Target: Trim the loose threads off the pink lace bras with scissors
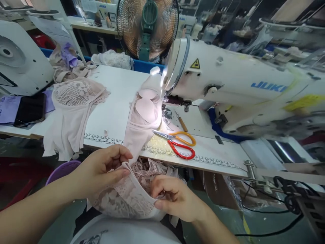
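Observation:
Over my lap lies a pale pink lace bra (122, 200), its edge band stretched between my two hands. My left hand (109, 169) pinches one end of that band between thumb and fingers. Farther right, my right hand (175, 196) pinches the same edge. Part of the garment runs up onto the table, where a bra with moulded cups (146, 110) lies beside the needle area of the sewing machine (215, 74); whether the two pieces are joined I cannot tell. Scissors (177, 140) with orange and red handles rest near the table's front edge.
A lace bra piece (76, 98) hangs over the table edge at left, near a dark phone (30, 108). A brown-handled tool (181, 122) lies by the machine. Behind the table stands a fan (147, 30). A purple bin (63, 171) sits below at left.

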The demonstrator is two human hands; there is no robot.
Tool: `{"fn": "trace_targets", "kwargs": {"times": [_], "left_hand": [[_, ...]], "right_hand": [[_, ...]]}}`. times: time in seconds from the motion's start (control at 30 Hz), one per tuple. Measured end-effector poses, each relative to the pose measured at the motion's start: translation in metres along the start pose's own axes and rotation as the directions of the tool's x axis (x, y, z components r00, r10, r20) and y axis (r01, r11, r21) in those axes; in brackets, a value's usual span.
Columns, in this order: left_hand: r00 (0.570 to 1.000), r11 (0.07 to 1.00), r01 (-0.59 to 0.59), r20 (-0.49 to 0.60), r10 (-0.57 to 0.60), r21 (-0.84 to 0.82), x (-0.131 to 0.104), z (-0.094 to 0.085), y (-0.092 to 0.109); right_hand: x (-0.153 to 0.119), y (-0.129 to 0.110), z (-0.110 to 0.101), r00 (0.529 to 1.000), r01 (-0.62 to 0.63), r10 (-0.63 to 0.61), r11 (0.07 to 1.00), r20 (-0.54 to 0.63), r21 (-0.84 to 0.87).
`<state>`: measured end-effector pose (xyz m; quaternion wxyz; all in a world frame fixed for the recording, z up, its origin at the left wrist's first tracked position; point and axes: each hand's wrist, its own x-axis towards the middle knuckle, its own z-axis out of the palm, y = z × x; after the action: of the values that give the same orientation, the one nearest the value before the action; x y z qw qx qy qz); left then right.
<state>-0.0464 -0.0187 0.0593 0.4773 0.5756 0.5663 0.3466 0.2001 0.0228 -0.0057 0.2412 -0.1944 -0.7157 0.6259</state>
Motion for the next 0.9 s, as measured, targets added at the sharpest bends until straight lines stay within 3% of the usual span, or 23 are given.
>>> {"fn": "trace_targets", "kwargs": {"times": [0.1,0.2,0.37,0.47,0.57,0.67,0.73,0.8,0.9], "left_hand": [[0.993,0.996,0.087,0.077,-0.086,-0.008,0.006,0.004,0.003],[0.989,0.998,0.026,0.149,-0.018,-0.052,0.01,0.007,0.004],[0.998,0.999,-0.041,0.042,0.041,0.006,0.01,0.023,-0.002],[0.978,0.969,-0.194,-0.05,0.203,0.151,0.01,0.039,-0.008],[0.908,0.874,-0.364,-0.087,0.41,0.323,0.013,0.054,-0.012],[0.825,0.752,-0.453,-0.096,0.557,0.479,0.017,0.063,-0.01],[0.809,0.72,-0.479,-0.067,0.584,0.502,0.018,0.066,-0.007],[0.834,0.743,-0.47,-0.036,0.55,0.476,0.019,0.066,-0.006],[0.882,0.82,-0.427,-0.025,0.471,0.382,0.019,0.065,-0.006]], "right_hand": [[-0.004,0.0,-0.002,0.999,0.037,-0.037,0.996,0.004,-0.08],[-0.007,-0.001,-0.003,0.995,0.099,-0.096,0.989,0.038,-0.113],[-0.009,0.0,-0.006,0.99,0.118,-0.106,0.984,0.091,-0.133],[-0.011,-0.002,-0.014,0.984,0.117,-0.09,0.977,0.154,-0.18],[-0.01,-0.014,-0.024,0.975,0.099,-0.04,0.958,0.217,-0.269],[-0.003,-0.03,-0.028,0.999,0.002,0.012,0.953,0.045,-0.303],[0.006,-0.04,-0.027,0.992,-0.018,-0.015,0.964,-0.123,-0.264],[0.016,-0.046,-0.023,0.979,0.008,-0.057,0.97,-0.194,-0.241],[0.029,-0.048,-0.018,0.978,0.007,-0.06,0.966,-0.198,-0.26]]}}
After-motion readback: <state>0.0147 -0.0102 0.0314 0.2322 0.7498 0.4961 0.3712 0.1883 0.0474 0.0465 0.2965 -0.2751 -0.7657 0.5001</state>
